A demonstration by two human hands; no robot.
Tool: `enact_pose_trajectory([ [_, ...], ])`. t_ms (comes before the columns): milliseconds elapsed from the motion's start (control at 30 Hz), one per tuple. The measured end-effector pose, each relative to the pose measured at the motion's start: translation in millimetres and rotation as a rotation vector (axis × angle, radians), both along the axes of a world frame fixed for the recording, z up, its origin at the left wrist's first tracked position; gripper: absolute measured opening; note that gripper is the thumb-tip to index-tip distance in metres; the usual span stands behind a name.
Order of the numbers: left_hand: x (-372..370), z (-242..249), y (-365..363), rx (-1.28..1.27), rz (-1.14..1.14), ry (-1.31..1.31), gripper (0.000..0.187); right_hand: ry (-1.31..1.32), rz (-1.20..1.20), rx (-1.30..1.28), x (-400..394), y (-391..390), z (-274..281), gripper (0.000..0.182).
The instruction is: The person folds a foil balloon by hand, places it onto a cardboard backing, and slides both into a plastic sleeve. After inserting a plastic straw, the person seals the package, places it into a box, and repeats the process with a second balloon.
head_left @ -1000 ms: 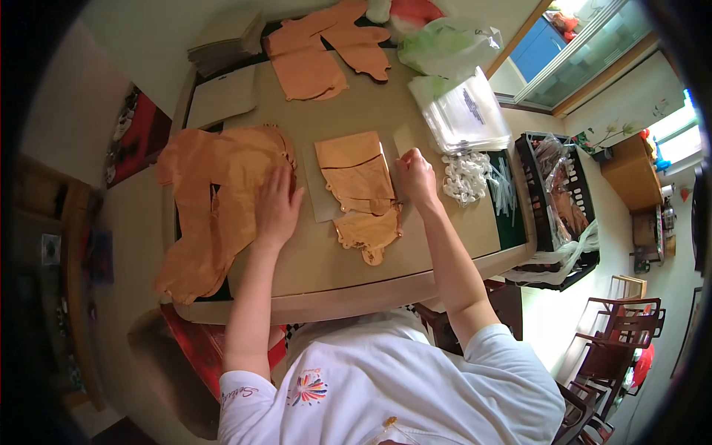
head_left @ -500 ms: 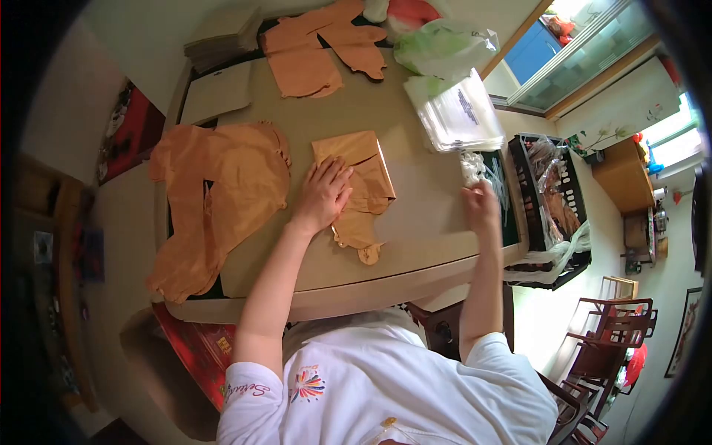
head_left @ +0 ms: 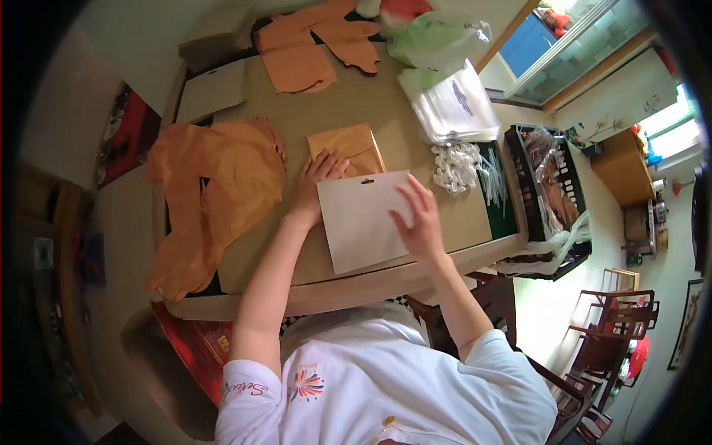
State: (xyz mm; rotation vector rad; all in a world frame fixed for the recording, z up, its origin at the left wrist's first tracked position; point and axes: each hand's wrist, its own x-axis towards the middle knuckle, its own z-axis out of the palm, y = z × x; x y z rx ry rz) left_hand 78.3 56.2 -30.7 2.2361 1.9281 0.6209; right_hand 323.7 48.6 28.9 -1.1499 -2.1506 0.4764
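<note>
A pale grey card (head_left: 363, 222) with a small slot near its far edge covers the near part of a folded orange-brown garment (head_left: 354, 141). My left hand (head_left: 315, 189) lies on the garment at the card's left corner, fingers flat. Over the card's right side rests my right hand (head_left: 421, 222), open, its thumb and fingers apart on the surface. The garment's lower end is hidden beneath the card.
Orange-brown garments (head_left: 230, 170) lie at the left, with another (head_left: 297, 55) at the back. Clear plastic bags (head_left: 454, 104), white clips or ties (head_left: 454, 167) and clear strips (head_left: 492, 178) are on the right. A black crate (head_left: 519, 170) stands beyond the table (head_left: 460, 256).
My right hand has come left from near the white pieces onto the card, which now overlies the garment's near part. My left hand has stayed on the garment, shifting slightly.
</note>
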Motion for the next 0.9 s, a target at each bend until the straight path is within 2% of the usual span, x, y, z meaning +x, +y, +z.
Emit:
enact_pose_trajectory([
  [100, 3, 5, -2, 0.152, 0.002, 0.072, 0.037, -0.256, 0.223, 0.156, -23, -3, -15, 0.051],
  [200, -4, 14, -1, -0.057, 0.068, -0.432, 0.042, -0.354, 0.296, 0.069, -24, -4, -27, 0.048],
  [300, -24, -6, 9, 0.362, 0.118, -0.618, 0.039, -0.370, 0.297, 0.105, -24, -7, -28, 0.046],
  [400, -31, 6, 14, 0.002, 0.458, -1.183, 0.035, -0.372, 0.295, 0.116, -24, -6, -27, 0.045],
  [433, -32, 10, 19, -0.040, 0.468, -1.304, 0.036, -0.373, 0.297, 0.116, -25, -6, -27, 0.045],
  [533, -29, 38, 27, -0.263, 0.616, -1.135, 0.046, -0.368, 0.302, 0.129, -24, -6, -29, 0.045],
  [633, -33, 45, 34, -0.313, 0.605, -1.052, 0.043, -0.369, 0.309, 0.123, -23, -6, -27, 0.046],
  [767, -41, 47, 44, -0.502, 0.520, -0.918, 0.036, -0.362, 0.306, 0.113, -23, -7, -29, 0.046],
  [833, -44, 43, 50, -0.526, 0.517, -0.881, 0.037, -0.359, 0.311, 0.115, -23, -6, -29, 0.046],
  [900, -41, 49, 47, -0.570, 0.526, -1.031, 0.033, -0.345, 0.307, 0.121, -24, -7, -28, 0.046],
])
